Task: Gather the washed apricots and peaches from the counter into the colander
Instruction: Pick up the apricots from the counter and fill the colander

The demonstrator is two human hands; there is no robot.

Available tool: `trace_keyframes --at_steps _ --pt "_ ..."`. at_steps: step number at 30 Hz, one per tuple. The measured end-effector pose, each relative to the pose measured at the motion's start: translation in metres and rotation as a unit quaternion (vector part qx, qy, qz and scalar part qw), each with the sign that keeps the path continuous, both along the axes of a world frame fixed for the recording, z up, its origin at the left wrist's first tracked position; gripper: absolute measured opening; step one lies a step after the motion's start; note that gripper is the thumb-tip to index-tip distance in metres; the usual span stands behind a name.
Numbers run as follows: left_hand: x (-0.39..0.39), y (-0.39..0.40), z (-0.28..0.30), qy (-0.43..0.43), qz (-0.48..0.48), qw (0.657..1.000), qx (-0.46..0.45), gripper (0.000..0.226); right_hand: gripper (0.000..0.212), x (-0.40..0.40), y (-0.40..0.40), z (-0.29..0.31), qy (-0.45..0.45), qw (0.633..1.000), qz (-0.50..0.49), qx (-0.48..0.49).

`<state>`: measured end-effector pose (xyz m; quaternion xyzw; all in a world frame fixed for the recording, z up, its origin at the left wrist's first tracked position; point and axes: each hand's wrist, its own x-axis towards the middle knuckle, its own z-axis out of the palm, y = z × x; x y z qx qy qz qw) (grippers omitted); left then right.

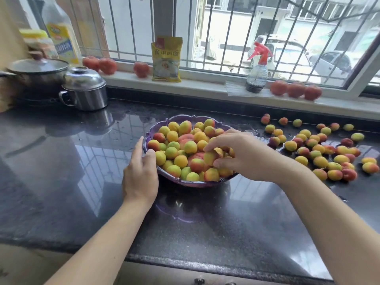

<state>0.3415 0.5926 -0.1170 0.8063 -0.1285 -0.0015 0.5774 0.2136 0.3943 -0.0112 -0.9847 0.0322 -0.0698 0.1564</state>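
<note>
The purple colander is heaped with yellow-red fruit; many more fruits lie scattered right of it.

Dark speckled stone counter: polished, glossy, mirror-like, wet at 2 o'clock. Scalloped purple plastic colander: translucent, shiny. Lidded steel pot at 10 o'clock: bright polished metal. Yellow foil-like packet at 12 o'clock: glossy. Clear plastic spray bottle with red trigger head: smooth. Yellow-red fruit: matt skin.

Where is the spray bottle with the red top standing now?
In the head view, the spray bottle stands on the windowsill at the right, just left of three tomatoes and right of the yellow packet.
</note>
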Motion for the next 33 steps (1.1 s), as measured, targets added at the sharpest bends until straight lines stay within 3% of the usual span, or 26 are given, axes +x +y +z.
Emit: trace_keyframes --at_steps 15,17,20,23,25,29,33 --pt "-0.001 0.000 0.002 0.005 0.001 1.000 -0.003 0.073 0.032 0.014 -0.002 0.008 0.076 0.994 0.023 -0.079" --pt "-0.001 0.000 0.002 0.003 0.000 1.000 -0.004 0.074 0.037 0.009 -0.003 0.005 0.053 0.998 0.016 -0.040" --pt "0.000 0.000 -0.001 0.003 -0.002 1.000 -0.008 0.073 0.029 -0.002 -0.019 -0.013 -0.122 0.982 -0.073 0.123" --pt "0.001 0.000 -0.003 0.000 0.002 1.000 -0.010 0.072 0.023 -0.015 -0.054 -0.057 -0.249 0.934 -0.246 0.064" --pt "0.001 0.000 -0.002 -0.004 0.000 1.000 -0.011 0.072 0.026 -0.028 -0.079 -0.086 -0.255 0.904 -0.343 -0.006" --pt "0.000 0.003 -0.002 -0.005 -0.007 1.000 -0.019 0.070 0.033 -0.048 -0.107 -0.100 -0.254 0.843 -0.473 -0.026" --pt "0.001 0.004 -0.004 -0.003 -0.015 1.000 -0.027 0.068 0.039 -0.048 -0.115 -0.106 -0.149 0.850 -0.504 -0.037"
